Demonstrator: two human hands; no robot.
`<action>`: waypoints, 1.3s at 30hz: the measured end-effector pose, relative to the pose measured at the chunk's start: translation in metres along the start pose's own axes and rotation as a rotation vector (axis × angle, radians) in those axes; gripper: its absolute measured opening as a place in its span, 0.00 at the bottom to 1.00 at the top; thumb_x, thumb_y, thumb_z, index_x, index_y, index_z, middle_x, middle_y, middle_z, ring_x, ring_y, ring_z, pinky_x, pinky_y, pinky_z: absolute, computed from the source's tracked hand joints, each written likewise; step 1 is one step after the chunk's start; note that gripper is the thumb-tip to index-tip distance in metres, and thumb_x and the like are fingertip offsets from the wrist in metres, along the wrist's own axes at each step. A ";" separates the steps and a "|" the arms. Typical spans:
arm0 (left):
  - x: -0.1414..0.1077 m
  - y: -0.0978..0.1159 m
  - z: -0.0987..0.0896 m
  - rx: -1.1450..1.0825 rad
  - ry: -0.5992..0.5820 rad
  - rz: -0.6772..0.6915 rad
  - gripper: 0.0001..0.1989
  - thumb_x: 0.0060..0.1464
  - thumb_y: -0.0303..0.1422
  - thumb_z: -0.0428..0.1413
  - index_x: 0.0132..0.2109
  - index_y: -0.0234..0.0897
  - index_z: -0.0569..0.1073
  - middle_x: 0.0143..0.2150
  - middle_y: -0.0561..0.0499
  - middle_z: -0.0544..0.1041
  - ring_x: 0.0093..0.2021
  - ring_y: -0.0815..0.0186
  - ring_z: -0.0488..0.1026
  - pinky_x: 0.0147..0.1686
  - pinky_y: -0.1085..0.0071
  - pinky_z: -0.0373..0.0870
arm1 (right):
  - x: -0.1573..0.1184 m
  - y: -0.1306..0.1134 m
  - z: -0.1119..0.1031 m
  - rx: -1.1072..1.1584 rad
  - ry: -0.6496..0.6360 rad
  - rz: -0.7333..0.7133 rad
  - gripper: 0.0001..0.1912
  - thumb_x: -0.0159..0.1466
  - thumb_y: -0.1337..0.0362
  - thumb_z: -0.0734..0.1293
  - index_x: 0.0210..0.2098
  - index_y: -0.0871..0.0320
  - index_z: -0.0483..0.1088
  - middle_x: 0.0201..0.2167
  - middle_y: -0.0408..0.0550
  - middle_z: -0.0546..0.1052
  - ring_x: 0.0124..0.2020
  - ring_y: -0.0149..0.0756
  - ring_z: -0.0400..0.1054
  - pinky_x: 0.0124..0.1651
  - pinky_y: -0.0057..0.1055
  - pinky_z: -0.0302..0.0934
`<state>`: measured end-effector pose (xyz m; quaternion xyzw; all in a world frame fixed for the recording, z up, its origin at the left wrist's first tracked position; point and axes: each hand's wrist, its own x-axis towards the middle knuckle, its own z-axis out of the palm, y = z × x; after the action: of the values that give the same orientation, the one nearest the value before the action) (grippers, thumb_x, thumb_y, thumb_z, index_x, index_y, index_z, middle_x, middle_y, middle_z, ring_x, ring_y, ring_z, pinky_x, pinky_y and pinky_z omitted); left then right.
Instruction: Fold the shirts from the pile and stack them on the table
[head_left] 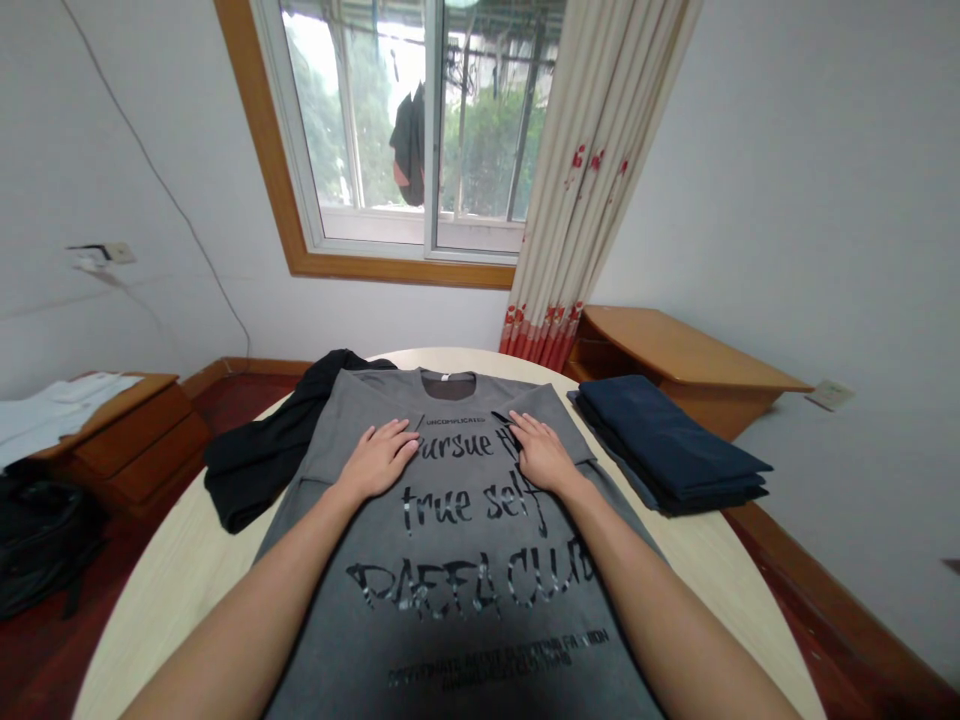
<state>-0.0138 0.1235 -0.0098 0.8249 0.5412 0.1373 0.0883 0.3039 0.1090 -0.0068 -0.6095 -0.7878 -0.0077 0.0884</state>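
Note:
A grey T-shirt with black lettering lies spread front side up, its collar at the far side of the round table. My left hand rests flat on the upper chest, left of the print, fingers stretched out. On the other side my right hand lies flat over the end of the top lines of lettering, fingers extended. Neither hand grips the cloth. Both sleeves lie out to the sides.
Dark folded clothes are stacked at the table's right. A crumpled black garment lies at the left, partly beside the shirt's sleeve. A wooden desk stands behind right, a drawer cabinet at left. A curtain hangs by the window.

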 end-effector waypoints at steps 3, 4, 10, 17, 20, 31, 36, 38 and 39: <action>0.000 0.000 -0.001 -0.001 0.006 0.013 0.27 0.68 0.47 0.37 0.62 0.44 0.71 0.70 0.49 0.62 0.71 0.57 0.55 0.68 0.46 0.49 | 0.002 0.003 -0.002 0.080 0.048 0.001 0.36 0.57 0.76 0.58 0.66 0.64 0.61 0.72 0.54 0.54 0.69 0.46 0.53 0.69 0.46 0.51; 0.000 0.000 0.000 -0.002 0.008 0.016 0.27 0.68 0.47 0.37 0.61 0.44 0.71 0.70 0.49 0.62 0.71 0.57 0.55 0.68 0.46 0.49 | 0.003 0.005 -0.002 0.109 0.081 0.004 0.37 0.57 0.75 0.58 0.67 0.64 0.60 0.72 0.55 0.53 0.69 0.46 0.53 0.68 0.46 0.52; 0.001 -0.003 0.003 -0.001 0.019 0.013 0.26 0.68 0.46 0.38 0.61 0.45 0.71 0.70 0.49 0.63 0.71 0.56 0.56 0.68 0.46 0.49 | 0.011 0.020 0.003 0.279 0.332 0.107 0.44 0.57 0.70 0.59 0.72 0.68 0.43 0.72 0.60 0.50 0.72 0.47 0.47 0.71 0.46 0.49; 0.001 -0.003 0.002 0.003 0.017 0.005 0.25 0.68 0.46 0.39 0.61 0.46 0.72 0.70 0.50 0.63 0.71 0.57 0.56 0.68 0.47 0.49 | 0.012 0.031 0.023 0.374 0.306 0.041 0.46 0.58 0.67 0.60 0.73 0.67 0.41 0.73 0.59 0.49 0.73 0.47 0.44 0.72 0.49 0.45; 0.001 -0.003 0.001 0.001 0.016 0.000 0.25 0.68 0.46 0.40 0.61 0.46 0.72 0.70 0.50 0.63 0.71 0.57 0.56 0.68 0.47 0.49 | 0.011 0.032 0.021 0.392 0.398 0.101 0.46 0.58 0.66 0.60 0.73 0.66 0.41 0.73 0.59 0.49 0.73 0.47 0.44 0.72 0.48 0.45; 0.001 -0.004 0.004 0.000 0.017 0.010 0.25 0.68 0.47 0.40 0.61 0.45 0.71 0.70 0.49 0.62 0.71 0.57 0.55 0.68 0.47 0.49 | 0.008 0.039 0.009 0.380 0.565 0.084 0.51 0.54 0.69 0.62 0.73 0.65 0.39 0.73 0.56 0.47 0.73 0.46 0.42 0.73 0.46 0.42; 0.001 -0.003 0.003 0.001 0.018 0.006 0.25 0.68 0.47 0.40 0.61 0.45 0.71 0.70 0.49 0.62 0.71 0.57 0.55 0.68 0.47 0.49 | 0.007 0.026 0.007 0.399 0.479 0.003 0.50 0.53 0.70 0.62 0.73 0.62 0.41 0.73 0.53 0.48 0.73 0.44 0.43 0.73 0.45 0.43; 0.000 -0.003 0.002 -0.001 0.013 0.007 0.25 0.68 0.47 0.40 0.61 0.45 0.71 0.70 0.49 0.62 0.71 0.57 0.55 0.68 0.48 0.49 | 0.006 0.019 0.006 0.403 0.418 -0.038 0.50 0.53 0.70 0.62 0.73 0.62 0.42 0.74 0.53 0.47 0.73 0.44 0.44 0.73 0.45 0.44; 0.000 -0.002 0.002 -0.002 0.011 0.007 0.25 0.68 0.47 0.40 0.61 0.45 0.71 0.70 0.49 0.62 0.71 0.58 0.55 0.68 0.48 0.49 | 0.006 0.016 0.005 0.400 0.383 -0.063 0.50 0.54 0.70 0.62 0.73 0.62 0.42 0.74 0.54 0.46 0.73 0.45 0.44 0.72 0.45 0.45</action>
<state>-0.0150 0.1248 -0.0123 0.8260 0.5385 0.1427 0.0856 0.3171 0.1195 -0.0129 -0.5427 -0.7611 0.0303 0.3538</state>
